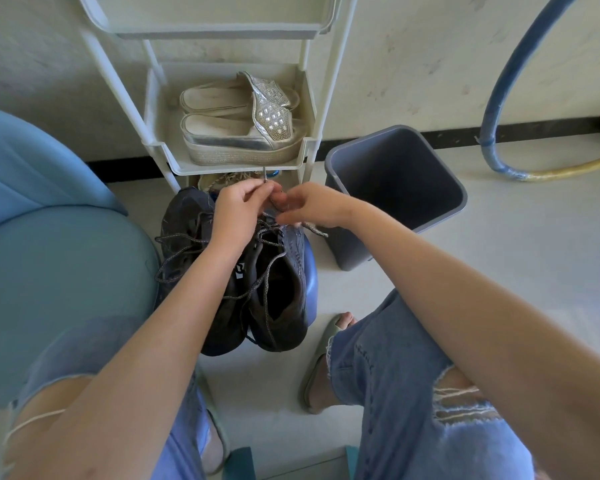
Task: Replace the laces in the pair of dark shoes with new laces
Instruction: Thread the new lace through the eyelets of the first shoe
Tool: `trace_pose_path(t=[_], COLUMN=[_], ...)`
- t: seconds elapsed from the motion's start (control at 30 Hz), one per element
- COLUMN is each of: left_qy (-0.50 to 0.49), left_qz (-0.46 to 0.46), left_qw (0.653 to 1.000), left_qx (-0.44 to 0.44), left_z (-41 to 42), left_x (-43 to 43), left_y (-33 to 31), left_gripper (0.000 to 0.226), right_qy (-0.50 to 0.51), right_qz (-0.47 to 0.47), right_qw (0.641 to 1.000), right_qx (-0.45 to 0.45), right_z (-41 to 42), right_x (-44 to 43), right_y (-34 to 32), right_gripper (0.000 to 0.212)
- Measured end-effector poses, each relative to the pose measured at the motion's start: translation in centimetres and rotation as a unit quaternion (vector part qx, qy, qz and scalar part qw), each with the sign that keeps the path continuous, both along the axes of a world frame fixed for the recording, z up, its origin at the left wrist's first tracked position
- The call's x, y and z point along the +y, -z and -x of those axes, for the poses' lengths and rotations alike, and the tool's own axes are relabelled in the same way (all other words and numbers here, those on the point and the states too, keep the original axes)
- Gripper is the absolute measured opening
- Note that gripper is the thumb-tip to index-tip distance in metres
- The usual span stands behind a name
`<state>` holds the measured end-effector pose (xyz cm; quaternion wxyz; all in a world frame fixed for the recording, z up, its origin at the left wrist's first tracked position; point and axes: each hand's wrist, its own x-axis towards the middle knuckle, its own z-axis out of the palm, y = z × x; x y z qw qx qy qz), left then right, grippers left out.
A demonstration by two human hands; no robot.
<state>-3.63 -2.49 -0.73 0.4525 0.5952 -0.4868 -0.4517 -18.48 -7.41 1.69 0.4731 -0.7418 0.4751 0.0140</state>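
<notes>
Two dark shoes sit side by side on a low blue stool (310, 271) between my knees. The right shoe (280, 299) faces away from me, its grey speckled lace (267, 271) loose across the opening. The left shoe (184, 223) lies further left, with its lace trailing off the side. My left hand (238, 209) pinches a lace end at the toe end of the right shoe, and the tip sticks up above my fingers. My right hand (309, 206) is beside it, fingers curled on the lace near the eyelets; a lace end hangs out below it.
A white plastic rack (160, 133) stands right behind the shoes, holding silver platform sandals (243, 129). A grey bin (395, 188) stands to the right. A blue padded seat (49, 237) is on the left. A blue hose (499, 98) curves along the far wall.
</notes>
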Motion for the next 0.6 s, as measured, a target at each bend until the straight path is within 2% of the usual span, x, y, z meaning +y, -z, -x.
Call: trace_pose_path(t=[0.07, 0.1, 0.17, 0.27, 0.37, 0.47, 0.53, 0.6], left_qy=[-0.006, -0.010, -0.019, -0.026, -0.047, -0.022, -0.014, -0.034], left_qz=[0.000, -0.013, -0.036, -0.044, -0.043, -0.048, -0.058, -0.089], left_qw=[1.000, 1.000, 0.999, 0.999, 0.997, 0.998, 0.998, 0.990], left_qx=[-0.019, -0.011, 0.004, 0.016, 0.035, 0.017, -0.037, -0.101], left_z=[0.1, 0.2, 0.3, 0.7, 1.1, 1.0, 0.6, 0.3], left_x=[-0.1, -0.1, -0.1, 0.0, 0.2, 0.4, 0.4, 0.7], left_y=[0.1, 0.1, 0.4, 0.5, 0.4, -0.1, -0.4, -0.5], left_gripper=[0.023, 0.023, 0.020, 0.015, 0.016, 0.015, 0.010, 0.010], right_qy=[0.056, 0.090, 0.125, 0.137, 0.176, 0.197, 0.233, 0.306], right_qz=[-0.024, -0.067, -0.132, -0.094, -0.111, -0.105, -0.106, -0.107], right_qw=[0.995, 0.983, 0.952, 0.951, 0.941, 0.934, 0.908, 0.855], right_qx=[-0.082, -0.143, -0.246, -0.261, -0.266, -0.280, -0.330, -0.404], right_z=[0.2, 0.4, 0.5, 0.0, -0.3, -0.3, -0.5, -0.1], right_x=[-0.8, -1.1, -1.1, -0.2, 0.1, 0.3, 0.3, -0.7], right_y=[-0.6, -1.0, -1.4, -0.9, -0.4, -0.4, -0.8, -1.2], right_gripper=[0.044, 0.046, 0.036, 0.032, 0.035, 0.031, 0.026, 0.015])
